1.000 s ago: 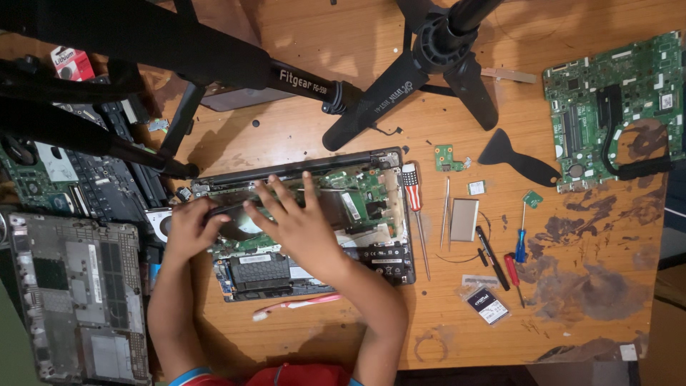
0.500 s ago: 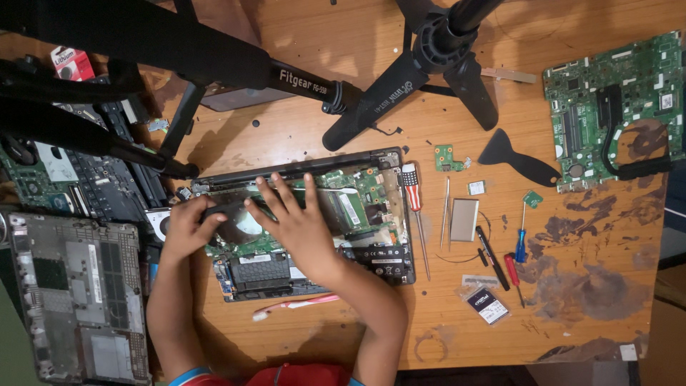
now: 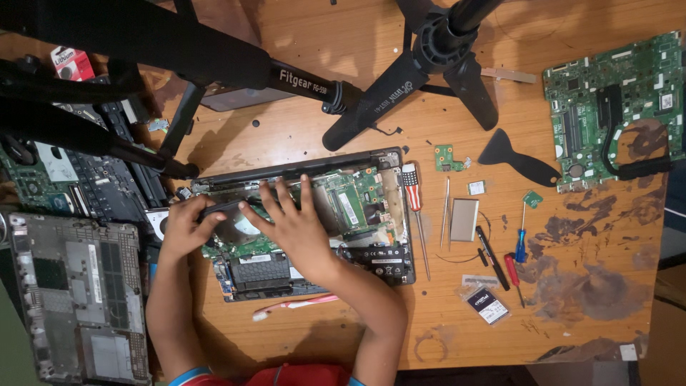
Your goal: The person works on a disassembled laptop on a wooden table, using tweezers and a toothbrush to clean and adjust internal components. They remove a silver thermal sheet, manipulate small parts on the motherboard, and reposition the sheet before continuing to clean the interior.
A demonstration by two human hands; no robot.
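An opened laptop base (image 3: 371, 214) lies in the middle of the wooden table, its green board and black parts exposed. Both hands are over its left half. My left hand (image 3: 182, 229) grips the left end of a thin dark strip-like part (image 3: 229, 207) lifted slightly off the board. My right hand (image 3: 289, 225) rests on the board beside it, fingers spread toward the hinge edge, fingertips touching the same dark part. A round silvery patch shows between the hands.
Tripod legs (image 3: 400, 78) cross the top. A bare motherboard (image 3: 607, 107) lies at the right. Screwdrivers (image 3: 414, 214), tweezers, a black pry tool (image 3: 514, 157), a small silver block (image 3: 464, 218) and a memory module packet (image 3: 486, 304) lie right of the laptop. A grey bottom cover (image 3: 71, 300) sits left.
Both hands shifted a little toward the hinge edge. The left hand closed on the dark strip, whose end has come up from the board.
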